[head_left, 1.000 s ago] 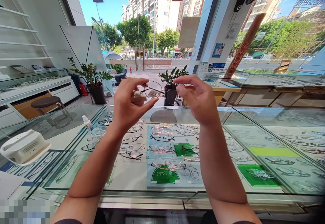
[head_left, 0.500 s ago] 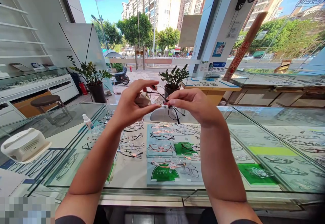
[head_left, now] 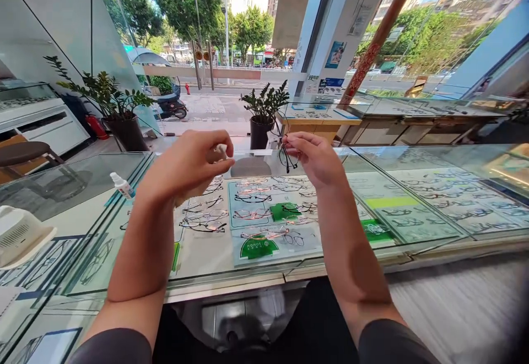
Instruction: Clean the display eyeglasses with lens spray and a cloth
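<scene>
- The right hand (head_left: pixel 316 157) holds the thin dark-rimmed glasses (head_left: pixel 288 161) in a fingertip grip—closed on the frame between thumb and index finger. The glasses hang in the air above the table (head_left: pixel 243 287), at nine o'clock from that hand.
- They tilt on end, one lens above the other; the pinch seems to fall around the bridge, probably to spare the lenses from fingerprints.
- The left hand (head_left: pixel 190 160), at nine o'clock from the glasses, touches no part of them. Its thumb and index tips stand apart, while its curled grip seems to keep a pale cloth (head_left: pixel 222 148) tucked inside; little of it shows.
- At seven o'clock from the held pair, display frames (head_left: pixel 253 199) lie in rows beneath the glass, spread out presumably so each can be viewed from above.
- A small spray bottle (head_left: pixel 123 185) stands between eight and nine o'clock from the left hand—likely left there for easy reach.
- At eight o'clock, farther off, sits a white device (head_left: pixel 20 234); its purpose is unclear.
</scene>
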